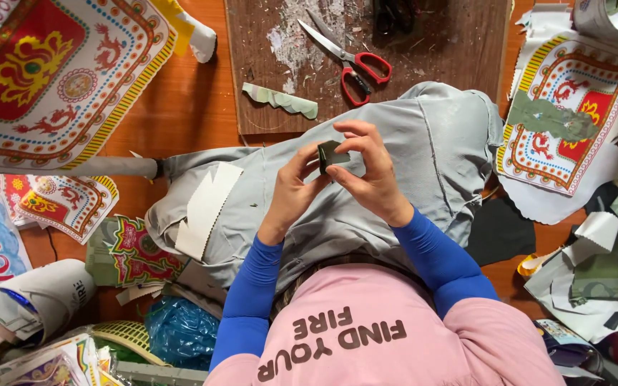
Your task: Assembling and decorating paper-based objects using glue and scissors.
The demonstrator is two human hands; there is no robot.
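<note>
Both hands meet over my lap and pinch a small folded piece of dark green paper [330, 154]. My left hand [291, 191] holds its left edge with thumb and fingertips. My right hand [370, 168] curls over its top and right side. The paper sits upright between the fingers. Below the hands lie my grey trousers [423, 143]. A white strip of paper with a zigzag edge [205, 207] rests on my left thigh. Blue sleeves cover both forearms.
A worn wooden board [459, 43] lies ahead, bearing red-handled scissors [355, 61] and a pale green scalloped paper strip [280, 100]. Ornate red-and-yellow printed sheets [51, 78] [574, 107] lie at left and right on the orange floor. Paper scraps, rolls and a blue bag [180, 332] crowd the edges.
</note>
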